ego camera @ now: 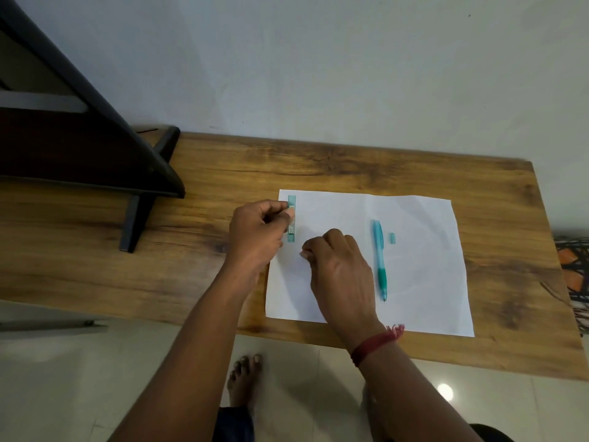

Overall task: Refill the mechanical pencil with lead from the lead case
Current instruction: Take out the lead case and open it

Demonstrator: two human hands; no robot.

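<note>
A slim teal lead case (292,231) lies at the left edge of a white paper sheet (424,275). My left hand (258,237) pinches the case between thumb and forefinger. My right hand (338,269) rests on the sheet just right of the case, its fingertips pressed together near the paper; any lead between them is too thin to see. A teal mechanical pencil (380,256) lies on the sheet to the right of my right hand, tip toward me. Its small teal cap (392,238) sits apart, just right of the pencil's upper end.
The sheet lies on a wooden table (350,164) against a pale wall. A dark wooden stand (95,148) occupies the table's left end. A patterned cloth (573,275) shows past the right edge. A bare foot (243,378) stands on the tiled floor below.
</note>
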